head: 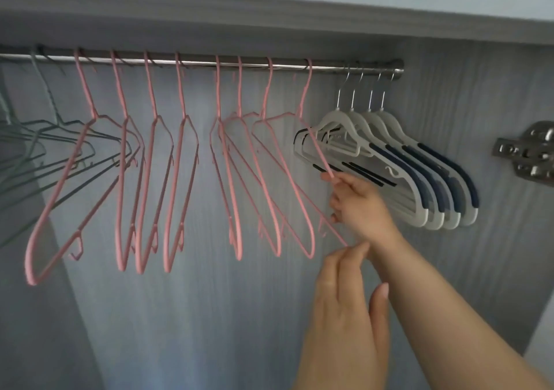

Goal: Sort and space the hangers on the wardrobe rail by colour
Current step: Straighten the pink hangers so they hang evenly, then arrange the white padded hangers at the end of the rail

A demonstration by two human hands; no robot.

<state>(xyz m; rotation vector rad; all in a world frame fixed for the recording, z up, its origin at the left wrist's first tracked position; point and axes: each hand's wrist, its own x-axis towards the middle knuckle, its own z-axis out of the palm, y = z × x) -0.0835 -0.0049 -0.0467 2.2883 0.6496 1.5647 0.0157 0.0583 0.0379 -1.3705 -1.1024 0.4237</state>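
A metal rail (198,61) carries three groups of hangers. Dark grey wire hangers (45,132) bunch at the far left. Several pink hangers (150,180) spread along the middle. White hangers with navy pads (419,162) hang tightly together at the right end. My right hand (359,206) pinches the upper arm of the rightmost pink hanger (305,91), which is swung out at a slant towards the white group. My left hand (344,293) is below it. Its straight fingertips touch that hanger's lower corner and its thumb is held apart.
A shelf board (269,15) runs just above the rail. The wardrobe's grey back panel is behind the hangers, and the side wall on the right carries a metal door hinge (527,153). A gap on the rail separates the pink hangers from the white ones.
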